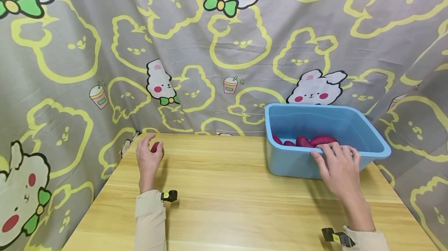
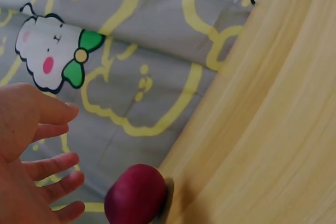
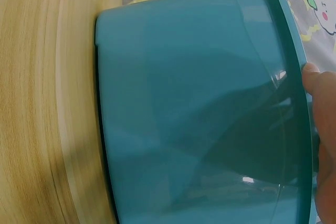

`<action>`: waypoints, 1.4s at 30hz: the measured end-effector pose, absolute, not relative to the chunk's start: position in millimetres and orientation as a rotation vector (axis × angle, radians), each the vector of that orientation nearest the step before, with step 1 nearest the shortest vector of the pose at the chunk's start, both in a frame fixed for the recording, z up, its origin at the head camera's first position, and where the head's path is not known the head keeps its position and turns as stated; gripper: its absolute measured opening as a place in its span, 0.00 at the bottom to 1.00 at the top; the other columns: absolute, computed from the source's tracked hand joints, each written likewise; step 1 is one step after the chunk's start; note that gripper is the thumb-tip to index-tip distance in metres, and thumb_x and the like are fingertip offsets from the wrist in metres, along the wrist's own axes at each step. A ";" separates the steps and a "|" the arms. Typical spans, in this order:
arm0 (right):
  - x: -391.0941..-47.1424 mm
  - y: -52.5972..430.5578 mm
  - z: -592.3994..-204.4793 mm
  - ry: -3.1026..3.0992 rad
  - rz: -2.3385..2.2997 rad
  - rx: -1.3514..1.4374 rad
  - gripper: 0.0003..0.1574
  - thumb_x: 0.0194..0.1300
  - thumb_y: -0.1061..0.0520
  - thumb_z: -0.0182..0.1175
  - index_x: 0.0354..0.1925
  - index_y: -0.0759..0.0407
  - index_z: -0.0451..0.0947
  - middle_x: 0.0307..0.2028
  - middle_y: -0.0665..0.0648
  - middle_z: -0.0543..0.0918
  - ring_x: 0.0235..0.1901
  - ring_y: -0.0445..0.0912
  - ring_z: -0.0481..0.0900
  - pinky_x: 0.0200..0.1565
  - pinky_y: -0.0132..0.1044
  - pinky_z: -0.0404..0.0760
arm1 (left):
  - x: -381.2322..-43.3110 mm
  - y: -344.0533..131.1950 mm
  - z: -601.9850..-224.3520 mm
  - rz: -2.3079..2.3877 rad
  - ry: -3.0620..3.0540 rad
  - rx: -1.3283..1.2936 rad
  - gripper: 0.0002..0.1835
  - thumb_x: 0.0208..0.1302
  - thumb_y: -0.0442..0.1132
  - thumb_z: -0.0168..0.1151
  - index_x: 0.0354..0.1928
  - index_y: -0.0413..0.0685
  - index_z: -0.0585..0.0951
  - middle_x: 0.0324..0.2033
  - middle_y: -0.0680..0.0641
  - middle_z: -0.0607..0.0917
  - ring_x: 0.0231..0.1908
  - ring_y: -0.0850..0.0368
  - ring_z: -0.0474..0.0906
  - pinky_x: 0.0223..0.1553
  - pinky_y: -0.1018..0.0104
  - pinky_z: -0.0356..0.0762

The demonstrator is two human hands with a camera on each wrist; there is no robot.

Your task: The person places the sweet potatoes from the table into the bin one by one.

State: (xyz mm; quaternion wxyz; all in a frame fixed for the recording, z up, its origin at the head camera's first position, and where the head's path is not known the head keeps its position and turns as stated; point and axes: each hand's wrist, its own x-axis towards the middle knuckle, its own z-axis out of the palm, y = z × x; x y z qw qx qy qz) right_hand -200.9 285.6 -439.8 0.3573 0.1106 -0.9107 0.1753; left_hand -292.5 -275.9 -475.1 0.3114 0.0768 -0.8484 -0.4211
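Note:
My left hand (image 1: pixel 148 156) is at the far left of the wooden table, thumb and fingers spread around a purple-red sweet potato (image 1: pixel 155 147). In the left wrist view a gap shows between the fingers (image 2: pixel 58 169) and the sweet potato (image 2: pixel 136 195), which stands on the table near its edge. At the right, my right hand (image 1: pixel 341 169) reaches over the near rim of a blue plastic bin (image 1: pixel 290 161), its fingers bent down inside. The thumb (image 3: pixel 311 72) is at the rim in the right wrist view; the other fingertips are hidden. Several sweet potatoes (image 1: pixel 303 141) lie in the bin.
The light wooden table (image 1: pixel 224 189) meets a grey curtain (image 1: pixel 196 49) with cartoon prints at the back and sides. Small black wrist cameras (image 1: pixel 170 196) sit on both wrists. The bin stands at the table's back right, close to the curtain.

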 end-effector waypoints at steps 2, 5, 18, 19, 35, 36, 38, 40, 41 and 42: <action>-200.9 285.5 -440.5 -2.351 0.454 0.283 0.19 0.71 0.48 0.62 0.50 0.61 0.80 0.45 0.66 0.78 0.51 0.67 0.68 0.60 0.71 0.54 | -293.0 -277.0 -477.1 -1.109 -2.262 0.218 0.21 0.67 0.35 0.66 0.61 0.37 0.79 0.62 0.30 0.74 0.63 0.29 0.66 0.65 0.37 0.60; -201.0 285.1 -441.0 -2.350 0.455 0.280 0.19 0.71 0.48 0.62 0.50 0.61 0.80 0.45 0.66 0.79 0.51 0.67 0.68 0.61 0.71 0.53 | -293.5 -278.9 -479.9 -1.110 -2.293 0.248 0.22 0.68 0.36 0.66 0.62 0.38 0.78 0.63 0.29 0.73 0.64 0.28 0.65 0.65 0.37 0.60; -200.9 285.5 -440.6 -2.347 0.445 0.292 0.18 0.71 0.48 0.62 0.49 0.61 0.80 0.43 0.65 0.78 0.51 0.66 0.69 0.60 0.70 0.54 | -295.7 -289.5 -495.3 -1.192 -2.371 0.331 0.25 0.70 0.36 0.64 0.66 0.37 0.74 0.65 0.27 0.69 0.65 0.29 0.64 0.61 0.35 0.69; -200.9 285.6 -440.6 -2.347 0.444 0.292 0.18 0.72 0.48 0.62 0.49 0.61 0.80 0.43 0.65 0.78 0.51 0.66 0.69 0.60 0.70 0.54 | -296.0 -290.4 -496.4 -1.204 -2.371 0.336 0.25 0.70 0.37 0.64 0.67 0.36 0.74 0.64 0.27 0.69 0.64 0.29 0.65 0.61 0.35 0.69; -202.2 286.0 -439.3 -2.355 0.445 0.283 0.19 0.70 0.48 0.63 0.50 0.61 0.80 0.44 0.66 0.79 0.51 0.66 0.69 0.61 0.70 0.54 | -301.3 -296.5 -504.3 -1.225 -2.530 0.353 0.32 0.68 0.39 0.64 0.71 0.37 0.69 0.62 0.22 0.68 0.59 0.25 0.67 0.58 0.33 0.70; -202.4 285.9 -439.4 -2.356 0.443 0.284 0.19 0.70 0.48 0.63 0.50 0.61 0.80 0.44 0.66 0.79 0.51 0.66 0.69 0.61 0.70 0.54 | -301.0 -296.6 -504.2 -1.221 -2.535 0.354 0.32 0.68 0.38 0.64 0.71 0.37 0.69 0.62 0.21 0.68 0.59 0.25 0.67 0.58 0.33 0.69; -202.6 285.7 -440.0 -2.356 0.443 0.285 0.19 0.70 0.48 0.63 0.50 0.61 0.80 0.45 0.66 0.79 0.51 0.66 0.69 0.61 0.70 0.54 | -300.5 -297.0 -504.3 -1.213 -2.543 0.369 0.32 0.67 0.38 0.64 0.71 0.37 0.69 0.62 0.21 0.68 0.59 0.25 0.67 0.59 0.32 0.69; -202.4 286.0 -440.0 -2.355 0.441 0.285 0.20 0.71 0.47 0.62 0.50 0.61 0.80 0.45 0.66 0.78 0.51 0.66 0.69 0.61 0.70 0.54 | -300.0 -297.0 -503.9 -1.205 -2.549 0.383 0.33 0.67 0.37 0.65 0.71 0.36 0.68 0.62 0.21 0.68 0.60 0.25 0.67 0.59 0.32 0.68; -202.4 286.3 -440.0 -2.352 0.442 0.285 0.20 0.71 0.47 0.62 0.50 0.61 0.80 0.44 0.66 0.78 0.51 0.66 0.69 0.61 0.70 0.54 | -300.5 -297.3 -504.1 -1.202 -2.551 0.390 0.33 0.67 0.36 0.65 0.71 0.37 0.69 0.62 0.22 0.68 0.60 0.25 0.67 0.60 0.32 0.68; -202.3 286.6 -439.8 -2.349 0.441 0.284 0.20 0.71 0.47 0.62 0.50 0.61 0.80 0.44 0.66 0.78 0.51 0.66 0.69 0.61 0.71 0.54 | -301.1 -297.2 -503.9 -1.202 -2.551 0.397 0.33 0.67 0.36 0.65 0.71 0.37 0.69 0.62 0.22 0.68 0.60 0.25 0.67 0.60 0.32 0.67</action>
